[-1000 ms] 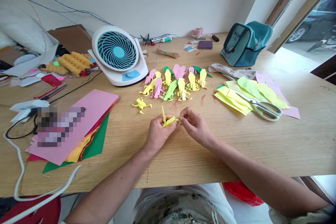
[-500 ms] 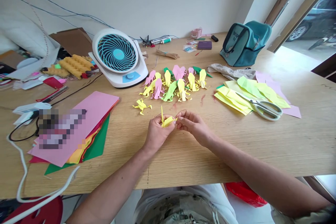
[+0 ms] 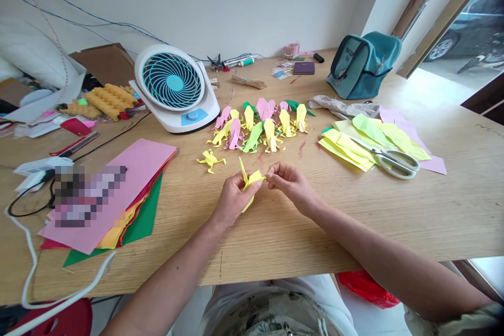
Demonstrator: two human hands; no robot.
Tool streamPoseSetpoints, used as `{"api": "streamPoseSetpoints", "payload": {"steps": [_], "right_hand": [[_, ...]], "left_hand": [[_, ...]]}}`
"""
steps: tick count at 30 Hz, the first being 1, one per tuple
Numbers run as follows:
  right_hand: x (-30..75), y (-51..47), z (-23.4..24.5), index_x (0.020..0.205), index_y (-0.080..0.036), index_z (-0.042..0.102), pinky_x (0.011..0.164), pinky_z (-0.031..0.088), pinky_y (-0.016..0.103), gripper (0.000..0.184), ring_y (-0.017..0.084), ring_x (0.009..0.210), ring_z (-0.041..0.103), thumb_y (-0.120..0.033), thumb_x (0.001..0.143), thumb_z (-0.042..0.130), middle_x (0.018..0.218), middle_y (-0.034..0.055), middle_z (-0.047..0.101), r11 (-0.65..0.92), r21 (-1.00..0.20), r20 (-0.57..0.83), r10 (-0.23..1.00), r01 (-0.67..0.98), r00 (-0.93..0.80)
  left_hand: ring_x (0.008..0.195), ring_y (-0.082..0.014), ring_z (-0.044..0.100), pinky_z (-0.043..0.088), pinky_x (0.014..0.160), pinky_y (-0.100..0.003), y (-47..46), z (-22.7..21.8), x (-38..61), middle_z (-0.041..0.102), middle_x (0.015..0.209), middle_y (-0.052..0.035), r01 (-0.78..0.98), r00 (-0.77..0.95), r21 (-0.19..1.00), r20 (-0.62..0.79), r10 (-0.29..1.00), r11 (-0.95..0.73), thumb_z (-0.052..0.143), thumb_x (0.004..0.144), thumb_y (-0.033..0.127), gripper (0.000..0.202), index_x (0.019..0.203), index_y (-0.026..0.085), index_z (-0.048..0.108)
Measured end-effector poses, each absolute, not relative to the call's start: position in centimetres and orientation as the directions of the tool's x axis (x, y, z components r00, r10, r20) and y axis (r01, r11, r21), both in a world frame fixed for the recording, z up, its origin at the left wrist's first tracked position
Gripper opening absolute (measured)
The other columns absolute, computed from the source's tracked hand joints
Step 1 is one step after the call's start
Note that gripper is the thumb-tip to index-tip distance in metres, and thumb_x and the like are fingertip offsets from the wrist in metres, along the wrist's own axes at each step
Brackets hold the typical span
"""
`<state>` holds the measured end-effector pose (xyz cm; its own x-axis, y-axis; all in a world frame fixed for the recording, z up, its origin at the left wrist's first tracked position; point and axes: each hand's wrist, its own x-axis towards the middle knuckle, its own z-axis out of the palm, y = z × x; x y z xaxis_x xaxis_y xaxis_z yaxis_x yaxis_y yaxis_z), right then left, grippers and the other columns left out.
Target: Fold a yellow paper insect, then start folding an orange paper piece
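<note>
Well right of the white fan (image 3: pixel 172 84), I see a teal bag (image 3: pixel 356 71), contents hidden. In front of the fan, rightward, my left hand (image 3: pixel 231 197) and right hand (image 3: pixel 291 184) pinch folded yellow paper (image 3: pixel 254 177), the right at its thin end.

Folded paper (image 3: pixel 254 176) yellow; paper figures (image 3: pixel 271 134) pink, yellow, green; fan (image 3: pixel 173 84) white, turquoise; bag (image 3: pixel 352 71) teal; cardboard (image 3: pixel 103 64) brown.
</note>
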<state>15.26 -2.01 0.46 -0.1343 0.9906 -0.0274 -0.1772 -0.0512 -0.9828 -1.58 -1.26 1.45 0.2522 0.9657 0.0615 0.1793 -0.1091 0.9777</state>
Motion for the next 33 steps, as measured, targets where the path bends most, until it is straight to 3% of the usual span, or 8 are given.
{"api": "streamPoseSetpoints", "payload": {"steps": [13,21,27,33], "right_hand": [[15.51,-1.74,0.58,0.073,-0.018,0.061,0.060,0.040,0.027,0.050,0.011,0.061,0.050,-0.065,0.067,0.074,0.063,-0.0022,0.056,-0.045,-0.989,-0.025,0.990,-0.141,-0.137],[15.61,-1.56,0.14,0.071,-0.020,0.054,0.061,0.041,0.027,0.054,0.012,0.062,0.049,-0.073,0.072,0.064,0.065,-0.0030,0.052,0.047,-0.998,0.049,0.997,-0.032,-0.063],[15.76,-1.46,0.35,0.066,-0.018,0.056,0.064,0.043,0.027,0.051,0.010,0.060,0.047,-0.067,0.074,0.066,0.062,-0.0032,0.051,-0.011,-0.991,-0.002,0.997,-0.135,-0.072],[15.87,-1.60,0.67,0.081,-0.018,0.066,0.069,0.045,0.027,0.046,0.010,0.066,0.052,-0.063,0.075,0.068,0.074,-0.0010,0.057,-0.057,-0.977,-0.050,0.998,-0.204,-0.042]], "left_hand": [[0.071,-0.0117,0.058,0.045,0.066,-0.022,-0.94,1.03,-1.21,0.069,0.080,0.0004,-0.033,0.161,0.999,-0.016,0.987,0.022,0.085,0.060,0.034,0.039,0.090,0.014,0.069],[0.076,-0.0129,0.061,0.047,0.070,-0.023,-1.11,1.48,-0.91,0.071,0.086,-0.0010,-0.085,0.185,0.993,-0.059,0.981,0.076,0.085,0.061,0.032,0.039,0.092,0.015,0.069],[0.073,-0.0122,0.062,0.046,0.069,-0.023,-1.01,1.56,-1.04,0.071,0.083,-0.0001,-0.145,0.176,0.976,-0.138,0.975,0.165,0.088,0.056,0.031,0.045,0.092,0.015,0.066],[0.073,-0.0101,0.061,0.046,0.069,-0.021,-0.78,1.34,-1.37,0.070,0.083,0.0018,-0.206,0.133,0.966,-0.134,0.982,0.159,0.089,0.057,0.029,0.047,0.095,0.015,0.065]]}}
